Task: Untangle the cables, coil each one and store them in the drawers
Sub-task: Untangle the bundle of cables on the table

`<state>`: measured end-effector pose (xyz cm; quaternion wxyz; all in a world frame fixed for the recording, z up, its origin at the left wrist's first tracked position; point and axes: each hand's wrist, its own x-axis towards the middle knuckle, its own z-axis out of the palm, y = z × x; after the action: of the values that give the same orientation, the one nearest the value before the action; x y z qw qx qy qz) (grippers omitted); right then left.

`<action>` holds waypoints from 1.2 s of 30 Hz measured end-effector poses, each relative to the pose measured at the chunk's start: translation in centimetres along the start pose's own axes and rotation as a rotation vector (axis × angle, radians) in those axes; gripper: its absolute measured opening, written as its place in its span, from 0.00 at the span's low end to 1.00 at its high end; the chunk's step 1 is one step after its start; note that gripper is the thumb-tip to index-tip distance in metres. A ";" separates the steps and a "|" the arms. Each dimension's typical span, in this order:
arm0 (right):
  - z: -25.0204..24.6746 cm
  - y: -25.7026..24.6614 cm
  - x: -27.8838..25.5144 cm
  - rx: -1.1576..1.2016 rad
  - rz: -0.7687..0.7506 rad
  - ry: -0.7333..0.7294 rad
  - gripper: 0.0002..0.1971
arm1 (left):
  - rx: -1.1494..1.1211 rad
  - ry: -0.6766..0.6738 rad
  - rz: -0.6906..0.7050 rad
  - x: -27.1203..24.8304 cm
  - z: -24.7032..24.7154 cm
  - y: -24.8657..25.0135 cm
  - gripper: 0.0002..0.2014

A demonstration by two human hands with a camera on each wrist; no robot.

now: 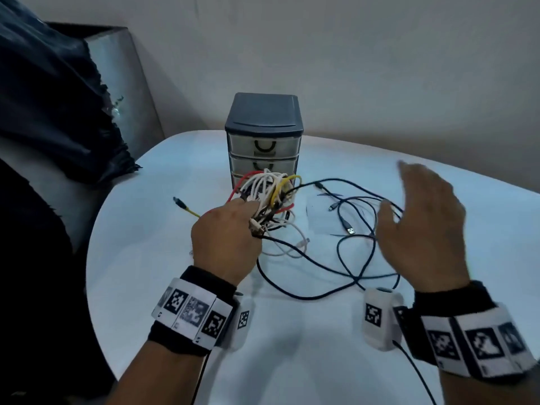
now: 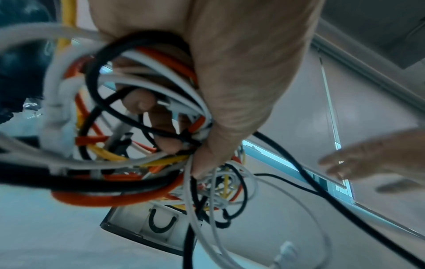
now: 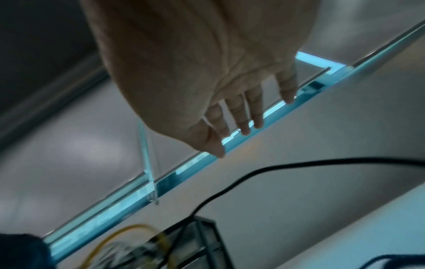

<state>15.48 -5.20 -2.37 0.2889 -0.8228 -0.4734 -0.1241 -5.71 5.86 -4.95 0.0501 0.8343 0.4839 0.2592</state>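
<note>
My left hand (image 1: pixel 226 233) grips a tangled bundle of cables (image 1: pixel 267 197), white, red, yellow and black, and holds it up just in front of the small drawer unit (image 1: pixel 264 135). The left wrist view shows my curled fingers (image 2: pixel 140 102) wrapped round the bundle (image 2: pixel 128 151). Black cables (image 1: pixel 355 229) trail from it in loose loops over the white table (image 1: pixel 152 258). A yellow cable end (image 1: pixel 187 209) sticks out to the left. My right hand (image 1: pixel 420 220) hovers above the black loops with straight, spread fingers (image 3: pixel 241 116) and holds nothing.
The drawer unit has a dark grey top and translucent drawers, all shut. Dark fabric (image 1: pixel 58 106) hangs over a chair at the left, beside the table's rounded edge. A wall stands close behind the table.
</note>
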 end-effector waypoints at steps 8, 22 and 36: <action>4.6 -2.4 -0.6 0.042 -0.055 -0.345 0.18 | 0.007 -0.121 0.129 -0.2 0.8 0.3 0.13; 2.1 -2.9 -0.2 0.057 -0.146 -0.251 0.13 | -0.162 -0.403 -0.205 0.1 2.1 0.2 0.20; -4.0 8.4 3.0 0.636 0.375 0.130 0.15 | -0.264 -0.033 -0.522 1.3 0.3 -3.4 0.14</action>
<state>24.50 -8.66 -0.74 0.5771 -0.7547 -0.3103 0.0322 -7.67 8.80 -5.80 0.2310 0.6718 0.6435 0.2849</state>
